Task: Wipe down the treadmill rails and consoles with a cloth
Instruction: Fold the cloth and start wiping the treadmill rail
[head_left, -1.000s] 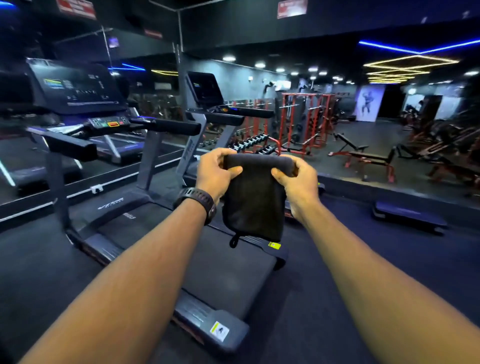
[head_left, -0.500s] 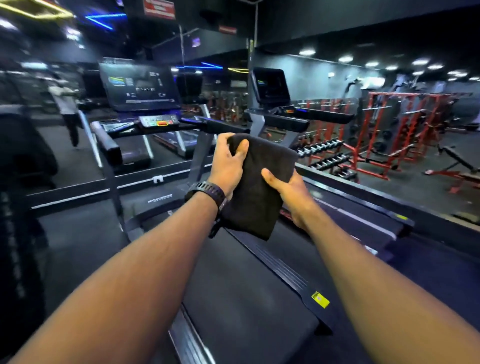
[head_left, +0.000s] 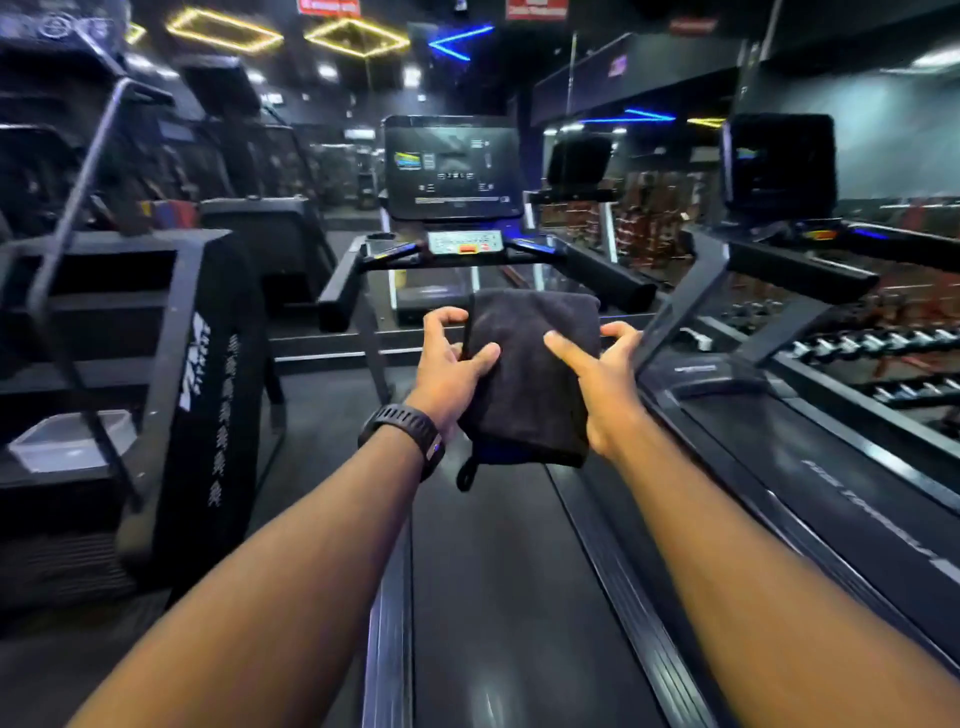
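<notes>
holding cloth (head_left: 530, 374), left hand (head_left: 448, 366) and right hand (head_left: 605, 387), facing treadmill console (head_left: 452, 166).

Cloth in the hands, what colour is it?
The cloth is dark grey, nearly black, with a blue strip at its bottom edge. The head view shows it best.

Matt fuzzy cloth (head_left: 530, 374); glossy treadmill console (head_left: 452, 166)

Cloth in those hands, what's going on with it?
A person facing a treadmill holds a dark folded cloth up with both hands. The left hand pinches its left edge; the right hand holds its right side. The cloth is not yet touching the console or handrails ahead.
</notes>
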